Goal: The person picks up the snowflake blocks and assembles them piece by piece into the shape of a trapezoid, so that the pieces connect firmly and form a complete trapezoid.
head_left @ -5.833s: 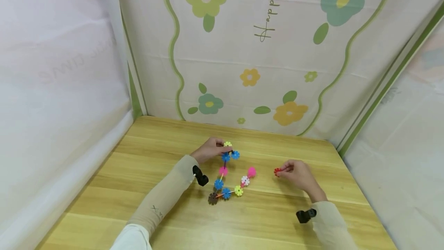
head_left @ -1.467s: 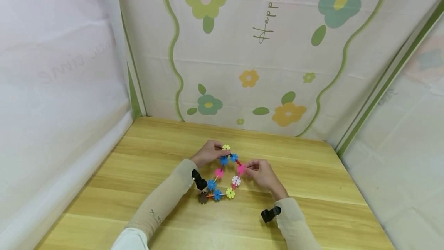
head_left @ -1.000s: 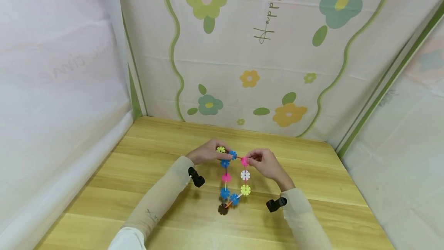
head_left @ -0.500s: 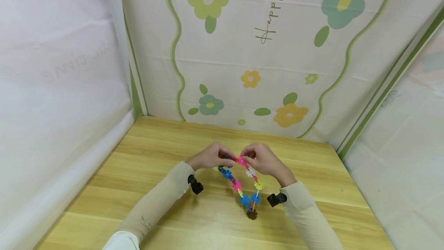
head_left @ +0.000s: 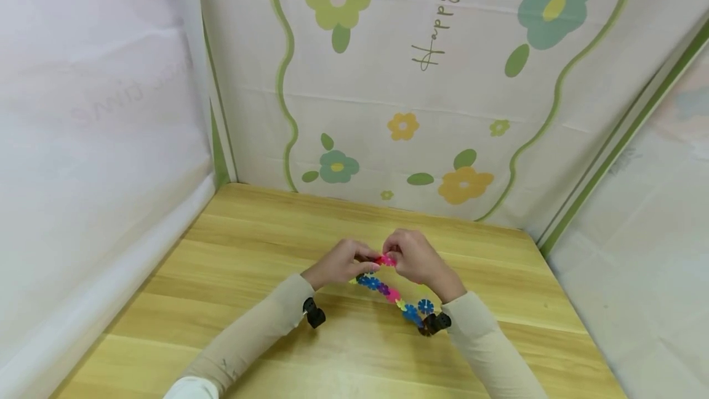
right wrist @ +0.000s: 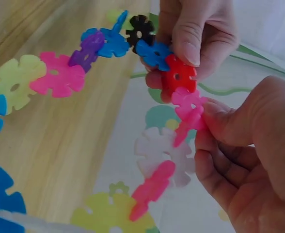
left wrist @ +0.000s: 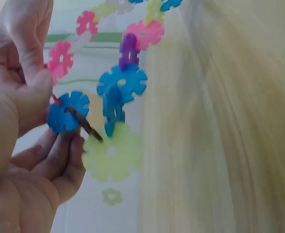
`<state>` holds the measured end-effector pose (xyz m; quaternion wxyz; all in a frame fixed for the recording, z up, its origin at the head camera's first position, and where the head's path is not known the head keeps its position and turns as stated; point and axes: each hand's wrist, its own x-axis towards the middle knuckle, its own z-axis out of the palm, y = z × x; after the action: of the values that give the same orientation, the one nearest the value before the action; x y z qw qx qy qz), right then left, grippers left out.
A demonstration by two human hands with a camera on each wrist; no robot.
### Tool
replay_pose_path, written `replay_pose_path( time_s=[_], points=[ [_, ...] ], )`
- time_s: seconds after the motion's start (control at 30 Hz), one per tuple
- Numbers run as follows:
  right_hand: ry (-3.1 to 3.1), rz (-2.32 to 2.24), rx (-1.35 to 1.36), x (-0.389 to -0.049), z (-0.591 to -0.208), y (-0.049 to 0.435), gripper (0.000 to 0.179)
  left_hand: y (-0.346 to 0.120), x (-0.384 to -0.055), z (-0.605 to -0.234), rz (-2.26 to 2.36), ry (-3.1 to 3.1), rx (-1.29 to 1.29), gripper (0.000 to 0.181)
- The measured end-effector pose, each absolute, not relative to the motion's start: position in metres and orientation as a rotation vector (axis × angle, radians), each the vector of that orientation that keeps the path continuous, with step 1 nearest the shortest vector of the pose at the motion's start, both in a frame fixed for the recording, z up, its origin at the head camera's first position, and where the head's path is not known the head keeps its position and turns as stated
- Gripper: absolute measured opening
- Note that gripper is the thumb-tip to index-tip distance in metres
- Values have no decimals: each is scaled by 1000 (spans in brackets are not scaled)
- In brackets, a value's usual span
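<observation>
A chain of interlocking snowflake discs in several colours hangs between my two hands, raised off the table. My left hand (head_left: 340, 262) pinches it at a red disc (right wrist: 177, 77) and the adjoining blue disc (left wrist: 67, 111). Close beside it, my right hand (head_left: 418, 257) grips a pink disc (right wrist: 187, 101) between thumb and fingers. In the right wrist view the pink disc meets the red one. A white disc (right wrist: 157, 150) follows below. Toward the right forearm dangle blue discs (head_left: 426, 306), partly hidden by the wrist camera. A pale yellow disc (left wrist: 112, 153) shows near the left hand.
The wooden table (head_left: 249, 233) spreads beneath both arms. Printed fabric walls (head_left: 376, 79) enclose its back and sides. A black camera (head_left: 314, 313) is strapped on the left wrist, and another camera (head_left: 440, 322) on the right.
The red disc from the right hand has joined the chain. Both hands have come together, the left shifting its hold from the yellow end, and the chain's lower part has swung rightward.
</observation>
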<state>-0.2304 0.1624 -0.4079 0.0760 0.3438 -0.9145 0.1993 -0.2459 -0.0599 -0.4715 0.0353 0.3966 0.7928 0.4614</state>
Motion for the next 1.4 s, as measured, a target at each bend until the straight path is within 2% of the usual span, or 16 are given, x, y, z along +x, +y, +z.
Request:
replay_pose_path(
  time_s=[0.57,0.93,1.17,1.4],
  points=[
    [-2654,512,1002,-230,-425,152,26,-51,-235,-474,1363,2619,1146,18],
    [-2794,733,1004,-241,-425,171,10,-54,-246,-490,1446,2492,951,21],
    [-2878,890,732,-238,-428,221,29,-57,-249,-500,1501,2444,819,25],
    [-3103,994,563,-235,-465,272,57,-59,-251,-506,1530,2423,767,26]
  ],
)
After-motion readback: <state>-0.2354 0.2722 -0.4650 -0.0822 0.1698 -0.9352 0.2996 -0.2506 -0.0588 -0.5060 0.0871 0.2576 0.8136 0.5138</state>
